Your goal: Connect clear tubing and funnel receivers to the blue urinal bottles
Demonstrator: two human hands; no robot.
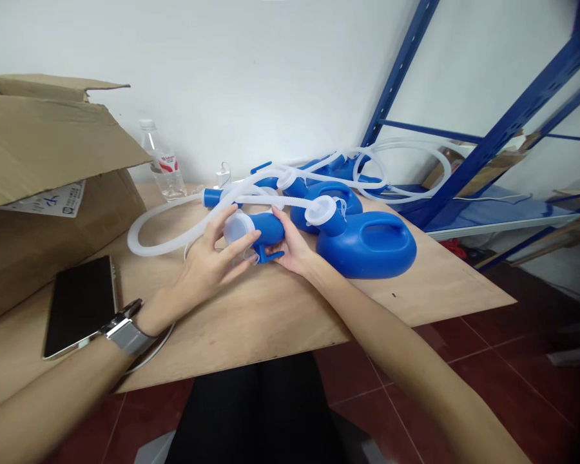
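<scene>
My left hand (211, 256) and my right hand (290, 245) together hold a small blue plastic piece with a white translucent cap (254, 231) just above the wooden table (270, 316). The left fingers wrap the white cap end; the right fingers grip the blue end. A white corrugated hose (167, 233) curves from behind the piece toward the left. To the right lies a large blue plastic bottle with a handle (367, 243), its white-capped neck (323, 211) close to my right hand. A watch sits on my left wrist.
An open cardboard box (43, 187) stands at the left, a black phone (80, 304) lies before it. A water bottle (163, 164) stands by the wall. More blue bottles and coiled hoses (348, 171) pile behind. A blue metal rack (488, 148) stands right.
</scene>
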